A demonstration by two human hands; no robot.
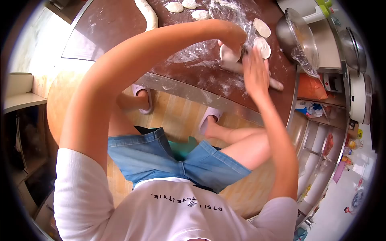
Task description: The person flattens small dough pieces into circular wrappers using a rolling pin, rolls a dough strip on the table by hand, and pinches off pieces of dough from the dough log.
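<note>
My left hand (234, 37) reaches across to the right side of the table, its fingers closed at the edge of a dough wrapper (230, 54). The wrapper is blurred, and my wrist hides part of the hand. Beside it, my right hand (256, 74) presses a thin rolling pin (276, 84) against the tabletop, fingers stretched along and over it. One pin end sticks out to the right of the palm. Two rolled dough wrappers, a nearer one (262, 47) and a farther one (262, 27), lie just beyond my hands.
Flour covers much of the brown table (169, 68). Several small dough pieces (200, 15) and a dough rope (148, 17) lie at the far side. A metal bowl (285, 34) with plastic wrap stands at the right edge, near shelves (337, 100). A metal strip (193, 93) edges the table.
</note>
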